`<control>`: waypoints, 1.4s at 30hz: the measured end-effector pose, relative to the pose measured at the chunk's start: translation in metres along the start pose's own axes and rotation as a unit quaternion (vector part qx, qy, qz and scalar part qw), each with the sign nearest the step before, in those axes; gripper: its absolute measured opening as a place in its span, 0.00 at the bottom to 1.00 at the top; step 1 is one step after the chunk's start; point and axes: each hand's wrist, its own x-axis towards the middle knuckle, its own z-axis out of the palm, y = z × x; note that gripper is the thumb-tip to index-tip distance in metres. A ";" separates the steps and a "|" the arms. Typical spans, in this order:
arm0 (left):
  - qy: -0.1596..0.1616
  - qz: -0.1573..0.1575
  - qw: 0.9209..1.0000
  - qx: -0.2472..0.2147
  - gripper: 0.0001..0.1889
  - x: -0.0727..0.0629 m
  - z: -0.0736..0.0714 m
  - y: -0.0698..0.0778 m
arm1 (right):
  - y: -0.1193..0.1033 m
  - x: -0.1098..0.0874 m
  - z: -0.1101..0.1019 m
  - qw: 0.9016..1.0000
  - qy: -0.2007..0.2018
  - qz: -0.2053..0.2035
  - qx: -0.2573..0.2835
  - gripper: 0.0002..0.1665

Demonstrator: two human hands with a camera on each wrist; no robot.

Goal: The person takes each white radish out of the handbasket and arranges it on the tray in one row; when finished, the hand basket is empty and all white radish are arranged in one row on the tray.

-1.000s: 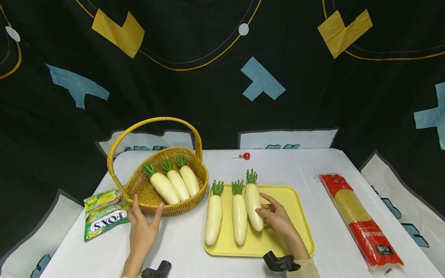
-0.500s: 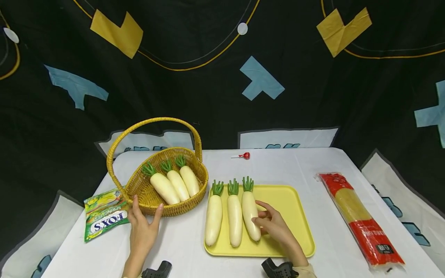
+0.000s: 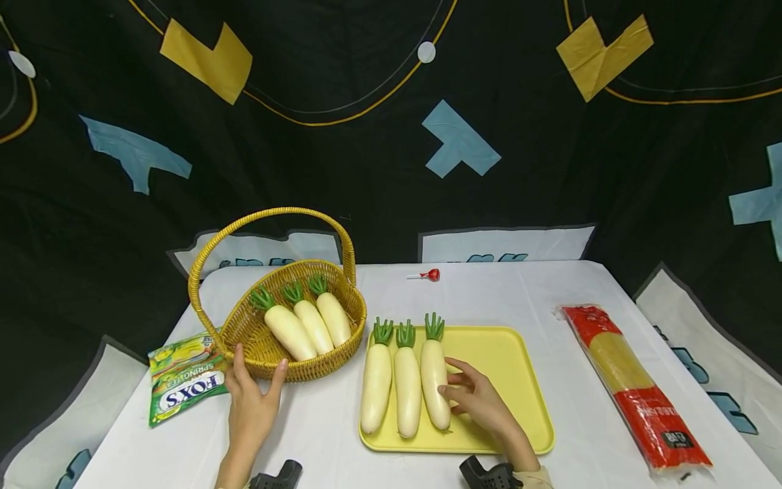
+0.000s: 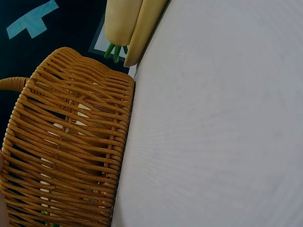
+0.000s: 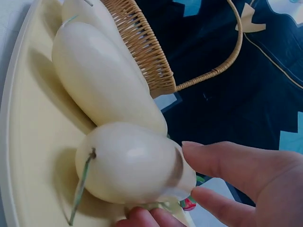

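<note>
In the head view my right hand (image 3: 479, 399) has thumb and fingertips on the side of the rightmost white radish (image 3: 432, 377), which lies in a yellow tray (image 3: 501, 346). The right wrist view shows the thumb on this radish (image 5: 132, 163) and the fingers low along its side. Two more white radishes, a middle one (image 3: 407, 390) and a left one (image 3: 375, 387), lie beside it, green tops pointing away. My left hand (image 3: 252, 407) touches the front of a wicker basket (image 3: 305, 369), fingers extended and thumb spread. Three white radishes (image 3: 289, 331) lie inside the basket.
A green FOX'S packet (image 3: 186, 380) lies left of the basket, partly behind it. A red lollipop (image 3: 432, 275) is near the table's back edge. To the right lies a long red and yellow packet (image 3: 635, 387). A dark curtain (image 3: 391, 183) hangs behind the table.
My right hand has moved left and slightly toward me with the rightmost radish, which now lies close to the middle one. The middle radish has also shifted left. My left hand has stayed put.
</note>
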 end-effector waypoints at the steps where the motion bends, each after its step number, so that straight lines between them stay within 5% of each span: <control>1: 0.000 0.000 1.000 0.000 0.48 0.000 0.000 0.000 | 0.000 0.000 0.000 1.000 0.006 0.000 -0.002 0.36; 10: -0.002 -0.002 1.000 0.003 0.48 -0.001 -0.001 0.001 | 0.001 0.001 0.000 0.998 0.065 -0.005 -0.021 0.32; 26: -0.002 -0.001 1.000 0.002 0.48 0.001 0.000 0.001 | -0.015 0.010 -0.004 0.997 0.066 -0.039 -0.021 0.33; 34: -0.001 0.000 1.000 0.007 0.48 0.001 0.000 0.000 | -0.040 0.028 -0.003 0.994 0.070 -0.071 -0.043 0.32; 42: -0.005 -0.004 1.000 0.000 0.48 0.000 -0.001 0.000 | -0.082 0.056 0.021 0.993 0.043 -0.104 -0.034 0.32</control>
